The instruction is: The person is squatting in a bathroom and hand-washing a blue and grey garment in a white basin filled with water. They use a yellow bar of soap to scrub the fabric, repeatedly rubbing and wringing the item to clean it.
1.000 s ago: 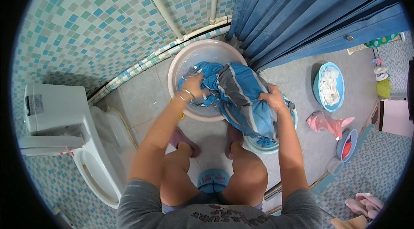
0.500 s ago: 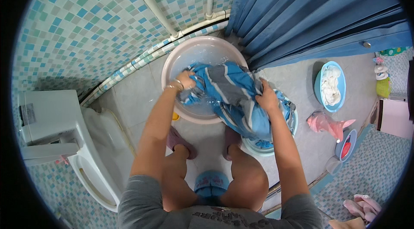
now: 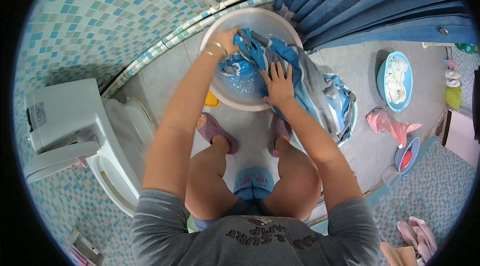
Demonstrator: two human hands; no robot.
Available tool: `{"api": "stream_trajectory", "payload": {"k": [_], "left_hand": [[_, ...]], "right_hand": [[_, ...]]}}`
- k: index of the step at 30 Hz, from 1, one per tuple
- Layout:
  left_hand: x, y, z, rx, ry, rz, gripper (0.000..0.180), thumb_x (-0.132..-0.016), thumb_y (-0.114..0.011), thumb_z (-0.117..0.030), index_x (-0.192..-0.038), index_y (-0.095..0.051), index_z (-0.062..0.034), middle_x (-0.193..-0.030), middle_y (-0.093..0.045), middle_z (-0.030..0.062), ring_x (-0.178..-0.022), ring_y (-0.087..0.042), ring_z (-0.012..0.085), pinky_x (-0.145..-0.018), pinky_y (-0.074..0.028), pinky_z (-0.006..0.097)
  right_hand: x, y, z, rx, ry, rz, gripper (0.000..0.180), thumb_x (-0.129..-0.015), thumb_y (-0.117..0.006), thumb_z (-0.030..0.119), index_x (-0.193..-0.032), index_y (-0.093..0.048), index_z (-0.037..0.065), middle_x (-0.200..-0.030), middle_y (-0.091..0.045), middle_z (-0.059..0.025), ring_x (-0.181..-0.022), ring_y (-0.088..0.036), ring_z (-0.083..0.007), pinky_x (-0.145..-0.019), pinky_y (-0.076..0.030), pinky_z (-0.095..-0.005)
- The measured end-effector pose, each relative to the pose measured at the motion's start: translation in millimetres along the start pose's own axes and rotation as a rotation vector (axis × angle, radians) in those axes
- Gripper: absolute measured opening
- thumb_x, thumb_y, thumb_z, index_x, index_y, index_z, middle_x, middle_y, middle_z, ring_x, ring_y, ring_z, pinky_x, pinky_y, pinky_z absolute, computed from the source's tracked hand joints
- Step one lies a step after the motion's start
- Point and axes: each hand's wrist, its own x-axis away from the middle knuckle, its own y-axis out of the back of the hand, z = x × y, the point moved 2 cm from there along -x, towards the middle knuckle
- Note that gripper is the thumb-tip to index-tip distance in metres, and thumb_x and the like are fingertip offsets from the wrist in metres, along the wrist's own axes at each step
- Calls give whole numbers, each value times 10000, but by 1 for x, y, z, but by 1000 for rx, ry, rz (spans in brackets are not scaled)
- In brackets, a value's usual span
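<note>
so the left hand is clenched on the blue striped cloth at the pale basin's far rim; right hand presses flat, fingers spread, on it; cloth drapes from the basin into a second tub.

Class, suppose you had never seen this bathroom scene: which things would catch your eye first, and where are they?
First the blue-and-grey striped cloth, draped from the pale basin at top centre into a second tub on the right. The left hand grips it at the far rim; the right hand presses it down. Next, the blue curtain at upper right and the white toilet at left.
</note>
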Motion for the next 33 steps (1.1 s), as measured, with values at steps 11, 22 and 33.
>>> {"api": "stream_trajectory", "payload": {"k": [11,22,33], "left_hand": [[81,-141,-49,-342,274,-323,522,-664,-747,-212,-1129,-547,-81,-1153,-515,129,-1105,-492,317,-942,-381,543],[71,-83,24,-126,-133,-25,327,-665,-624,16,-971,-580,-88,-1024,-576,103,-998,-562,310,-836,-473,402],[82,-71,33,-207,38,163,703,-711,-628,-156,-1368,-387,-226,-1311,-491,94,-1147,-488,359,-929,-444,425]], "right_hand": [[-18,-62,19,230,-30,109,371,-940,-350,226,-1153,-617,81,-1329,-438,-132,-1278,-335,-293,-1078,-152,-545],[35,5,-66,-325,129,-59,223,-670,-591,127,-880,-651,85,-952,-632,-97,-982,-592,-257,-868,-397,-372],[30,13,-71,-378,-552,5,461,-730,-657,388,-1048,-569,66,-951,-604,-131,-910,-572,-291,-847,-394,-410]]}}
